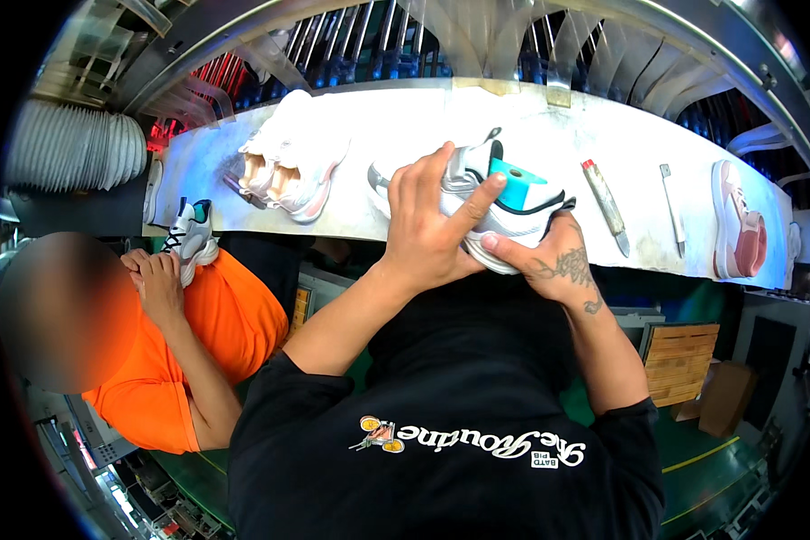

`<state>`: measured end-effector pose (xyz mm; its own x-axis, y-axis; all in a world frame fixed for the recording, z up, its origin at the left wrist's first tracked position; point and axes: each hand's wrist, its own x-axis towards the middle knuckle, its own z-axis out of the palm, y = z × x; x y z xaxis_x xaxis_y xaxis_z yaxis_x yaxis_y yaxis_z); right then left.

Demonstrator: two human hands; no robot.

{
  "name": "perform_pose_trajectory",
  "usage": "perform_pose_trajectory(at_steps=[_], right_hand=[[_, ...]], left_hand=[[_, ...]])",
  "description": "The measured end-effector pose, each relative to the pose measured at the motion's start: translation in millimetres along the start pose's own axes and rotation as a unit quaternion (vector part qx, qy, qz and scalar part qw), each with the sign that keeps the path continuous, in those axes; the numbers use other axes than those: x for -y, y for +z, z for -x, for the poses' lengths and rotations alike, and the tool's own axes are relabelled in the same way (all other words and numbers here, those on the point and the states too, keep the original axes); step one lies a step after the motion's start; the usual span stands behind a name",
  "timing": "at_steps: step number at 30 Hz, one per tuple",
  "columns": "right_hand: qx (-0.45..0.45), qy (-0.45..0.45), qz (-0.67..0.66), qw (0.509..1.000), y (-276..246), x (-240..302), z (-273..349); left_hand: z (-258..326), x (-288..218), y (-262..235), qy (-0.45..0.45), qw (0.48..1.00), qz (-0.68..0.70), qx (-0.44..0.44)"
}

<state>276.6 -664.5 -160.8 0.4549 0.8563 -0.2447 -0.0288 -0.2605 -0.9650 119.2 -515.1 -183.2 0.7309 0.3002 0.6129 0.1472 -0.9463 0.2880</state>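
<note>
Both of my hands hold one white and grey sneaker (522, 221) over the bench, its toe to the left and its heel to the right. Black trim edges its collar, and bright teal shows inside the opening. My left hand (427, 216) lies across the front and near side, fingers up over the upper and thumb along the collar. At the heel, my right hand (553, 261) grips with the thumb on the near side by the sole; its other fingers are largely hidden behind the shoe.
On the white bench (639, 135), a red-tipped knife (607, 196) and a slim pen-like tool (672, 209) lie to the right, before a pink sneaker (736, 220). Pale sneakers (301, 175) stand left. A person in orange (234, 315) handles another sneaker (190, 236). Metal rollers (360, 45) run behind.
</note>
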Motion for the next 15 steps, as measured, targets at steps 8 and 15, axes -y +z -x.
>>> perform_pose_trajectory(at_steps=[8, 15], right_hand=[[-0.072, -0.017, 0.068, 0.995, -29, -37, -10], [-0.081, -0.037, 0.106, 0.99, -12, -22, -10]], left_hand=[[-30, 48, -35, -0.002, 0.978, -0.004, 0.207], [-30, 42, -30, -0.011, 0.979, -0.01, 0.204]])
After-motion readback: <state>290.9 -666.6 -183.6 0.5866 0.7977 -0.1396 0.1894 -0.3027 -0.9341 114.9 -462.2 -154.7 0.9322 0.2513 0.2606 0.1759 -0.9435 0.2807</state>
